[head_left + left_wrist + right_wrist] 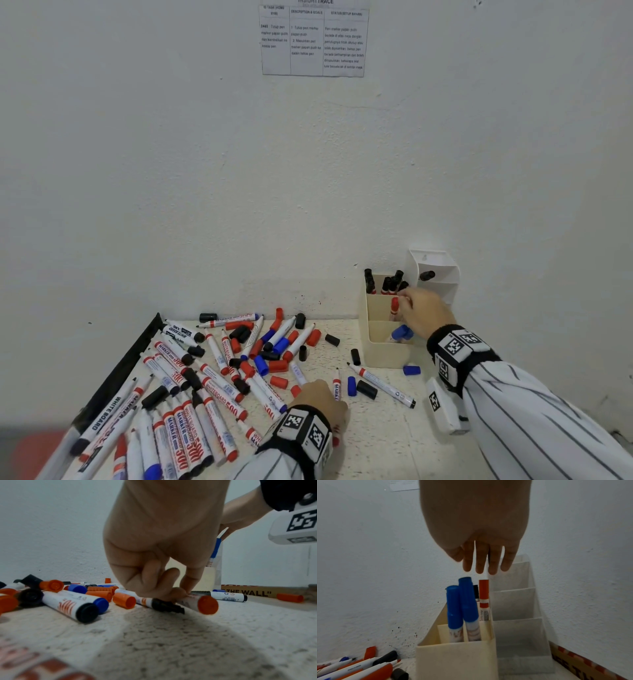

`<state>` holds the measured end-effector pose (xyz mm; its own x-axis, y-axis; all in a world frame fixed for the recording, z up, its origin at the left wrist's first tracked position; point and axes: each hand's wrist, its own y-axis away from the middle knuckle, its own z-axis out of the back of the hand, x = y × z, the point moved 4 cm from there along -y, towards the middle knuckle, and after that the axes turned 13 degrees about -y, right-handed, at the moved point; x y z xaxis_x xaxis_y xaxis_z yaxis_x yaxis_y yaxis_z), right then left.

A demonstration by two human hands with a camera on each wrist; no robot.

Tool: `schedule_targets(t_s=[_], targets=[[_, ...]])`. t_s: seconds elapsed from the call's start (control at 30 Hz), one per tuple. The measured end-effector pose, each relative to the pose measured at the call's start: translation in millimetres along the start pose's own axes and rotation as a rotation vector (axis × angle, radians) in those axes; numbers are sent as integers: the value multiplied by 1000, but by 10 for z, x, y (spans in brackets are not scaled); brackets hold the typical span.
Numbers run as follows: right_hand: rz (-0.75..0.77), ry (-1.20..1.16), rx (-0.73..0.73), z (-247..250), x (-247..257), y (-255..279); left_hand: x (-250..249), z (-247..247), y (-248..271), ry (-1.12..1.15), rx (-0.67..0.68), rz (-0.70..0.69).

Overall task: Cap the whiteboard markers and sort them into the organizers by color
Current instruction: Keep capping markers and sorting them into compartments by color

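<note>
On the left half of the table point(394, 431) lies your heap of loose markers point(191, 387), red, blue and black, mixed with scattered caps point(278, 381); several of those markers have bare tips. At the heap's right edge your left hand point(322, 399) is down on the tabletop, fingertips point(178, 593) curled and pinching an uncapped red marker point(205, 605) that lies flat, its red end pointing toward your wrist. Just beside it lies another marker with a black tip point(169, 605). Further right, a long marker with a red band point(380, 385) rests alone near a blue cap point(411, 370) and some black caps.

Against the wall stands the cream organizer point(376, 349) with stepped compartments: black markers point(385, 282) in the back one, a capped red marker point(484, 599) upright in the middle one, two capped blue markers point(462, 608) in the front one. Your right hand point(423, 313) hovers over the middle compartment, fingers point(480, 561) straight, slightly spread and pointing down, holding nothing, clear above the red cap. Right of it sits a white organizer point(435, 274) with one dark marker point(427, 275) in its upper section.
</note>
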<state>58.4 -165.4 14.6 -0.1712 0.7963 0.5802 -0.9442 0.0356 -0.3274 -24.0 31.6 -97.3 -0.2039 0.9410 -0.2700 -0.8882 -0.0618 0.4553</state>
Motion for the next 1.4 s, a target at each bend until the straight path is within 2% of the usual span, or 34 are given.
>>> schedule_targets(t_s=[0.1, 0.2, 0.27, 0.37, 0.47, 0.57, 0.8, 0.9, 1.1, 1.2, 1.4], targets=[[-37, -111, -146, 161, -63, 97, 7, 20, 24, 63, -8, 22], [-165, -218, -231, 293, -243, 222, 24, 55, 41, 121, -40, 51], [-295, -211, -230, 320, -440, 318, 46, 72, 62, 145, -68, 60], [-554, 1, 37, 151, -781, 482, 93, 70, 70, 201, -89, 56], [-646, 193, 283, -78, -1081, 683, 135, 89, 130, 258, -92, 64], [-638, 227, 335, -202, -1194, 840, 160, 123, 189, 275, -78, 49], [-592, 336, 139, -195, -1154, 1003, 269, 187, 292, 356, -82, 16], [-601, 275, 102, -153, -1138, 1079, 318, 200, 316, 387, -102, 26], [-576, 267, 184, -148, -1077, 1170, 329, 211, 364, 418, -105, 18], [-516, 260, 231, -147, -930, 1159, 331, 200, 382, 401, -109, -4], [-326, -189, 277, -373, -388, 1048, 381, 250, 437, 378, -120, -60]])
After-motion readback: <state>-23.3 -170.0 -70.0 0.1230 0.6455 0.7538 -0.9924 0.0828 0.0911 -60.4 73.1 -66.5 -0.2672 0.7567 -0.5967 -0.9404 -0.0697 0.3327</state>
